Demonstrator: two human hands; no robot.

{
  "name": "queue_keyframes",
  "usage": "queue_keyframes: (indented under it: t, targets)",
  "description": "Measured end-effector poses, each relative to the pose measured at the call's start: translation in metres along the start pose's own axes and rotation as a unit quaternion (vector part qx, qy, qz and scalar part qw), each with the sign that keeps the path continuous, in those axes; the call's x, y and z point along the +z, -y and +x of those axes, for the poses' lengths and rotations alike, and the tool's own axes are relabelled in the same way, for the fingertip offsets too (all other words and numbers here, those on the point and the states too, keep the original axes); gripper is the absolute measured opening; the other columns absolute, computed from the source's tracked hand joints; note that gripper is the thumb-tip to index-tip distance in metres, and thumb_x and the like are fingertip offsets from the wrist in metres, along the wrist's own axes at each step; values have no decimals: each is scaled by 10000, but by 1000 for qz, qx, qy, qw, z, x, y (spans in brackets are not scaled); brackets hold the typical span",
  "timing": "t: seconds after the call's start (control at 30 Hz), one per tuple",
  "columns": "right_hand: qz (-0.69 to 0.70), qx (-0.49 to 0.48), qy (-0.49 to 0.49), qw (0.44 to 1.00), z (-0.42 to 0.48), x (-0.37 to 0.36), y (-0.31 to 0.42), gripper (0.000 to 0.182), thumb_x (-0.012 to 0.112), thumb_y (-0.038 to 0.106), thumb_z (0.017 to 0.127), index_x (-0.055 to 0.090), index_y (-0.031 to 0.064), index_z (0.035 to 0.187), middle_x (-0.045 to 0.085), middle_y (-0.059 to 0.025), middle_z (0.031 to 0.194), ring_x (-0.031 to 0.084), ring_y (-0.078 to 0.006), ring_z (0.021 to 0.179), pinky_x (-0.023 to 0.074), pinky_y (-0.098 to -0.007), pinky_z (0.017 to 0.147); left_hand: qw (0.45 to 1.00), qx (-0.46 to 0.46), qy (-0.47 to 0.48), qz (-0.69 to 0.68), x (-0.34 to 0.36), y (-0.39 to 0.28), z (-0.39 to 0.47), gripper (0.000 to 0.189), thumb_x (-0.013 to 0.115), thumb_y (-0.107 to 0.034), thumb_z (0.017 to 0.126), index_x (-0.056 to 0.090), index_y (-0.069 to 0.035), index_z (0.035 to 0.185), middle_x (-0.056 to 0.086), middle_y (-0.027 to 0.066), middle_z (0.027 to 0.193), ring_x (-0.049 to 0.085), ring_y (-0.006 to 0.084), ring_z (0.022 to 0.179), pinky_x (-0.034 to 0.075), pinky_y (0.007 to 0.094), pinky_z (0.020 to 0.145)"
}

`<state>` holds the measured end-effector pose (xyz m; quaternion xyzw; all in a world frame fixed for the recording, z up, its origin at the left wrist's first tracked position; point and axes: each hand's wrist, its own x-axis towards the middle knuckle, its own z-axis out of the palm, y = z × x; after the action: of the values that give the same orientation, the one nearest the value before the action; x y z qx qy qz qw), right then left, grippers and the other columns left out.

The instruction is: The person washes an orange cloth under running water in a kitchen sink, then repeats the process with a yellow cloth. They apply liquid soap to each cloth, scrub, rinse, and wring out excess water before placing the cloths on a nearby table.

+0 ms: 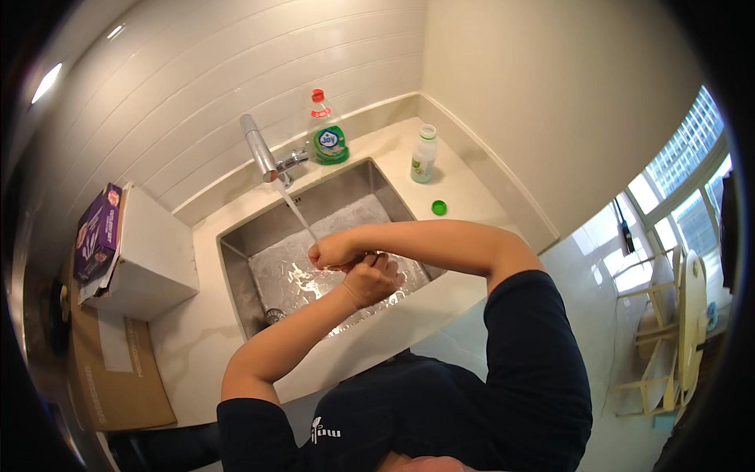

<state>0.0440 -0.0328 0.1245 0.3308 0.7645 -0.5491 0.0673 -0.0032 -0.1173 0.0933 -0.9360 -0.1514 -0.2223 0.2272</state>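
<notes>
Over the stainless steel sink (240,289), my right hand (335,250) is curled, its back in the path of the water stream (298,210). The stream runs from a chrome faucet (259,147). My left hand (374,280) sits just below and to the right of it, fingers bent. The two hands meet or overlap, and whether anything is held between them is hidden. Water wets the sink floor, and a drain strainer (275,317) shows near its left front corner.
Behind the sink stands a green Joy dish soap bottle (330,141). To the right are an uncapped plastic bottle (423,156) and a green cap (439,207). A white box (156,253), a purple cutlery box (100,233) and a cardboard box (121,371) occupy the left side.
</notes>
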Motion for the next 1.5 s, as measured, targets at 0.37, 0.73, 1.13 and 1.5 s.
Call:
queue_keyframes:
  t: [0.37,0.73,1.13,1.5]
  targets:
    - [-225,143,-212,940,43,27,-54,305,525,55,738,648,-8,1010,629,-215,1057,621,-352,962,503,-416,777,970,-96,137,-175,128,-10,-38,169,527,-146,758,650,-86,857,629,135,893,603,291,847,472,435,728]
    - [-249,126,-267,922,80,56,-129,169,579,60,668,690,16,788,674,-166,855,654,-327,798,509,-426,648,955,-134,108,-242,164,-31,-29,242,525,-150,755,632,-82,961,610,159,993,581,303,936,444,453,813]
    - [-148,2,-443,884,-73,44,-148,265,547,193,836,564,101,1083,602,-110,955,586,-241,858,474,-410,712,903,-223,-103,-352,34,76,-54,255,452,-14,857,576,-33,1080,505,93,1133,521,218,946,449,333,817]
    - [310,-121,-632,700,-455,235,-191,331,564,299,908,579,38,1110,636,-92,972,562,-150,888,456,-315,793,657,-86,-27,-748,-3,-244,257,468,403,-293,976,378,10,1331,372,162,1395,331,277,1304,239,412,1085]
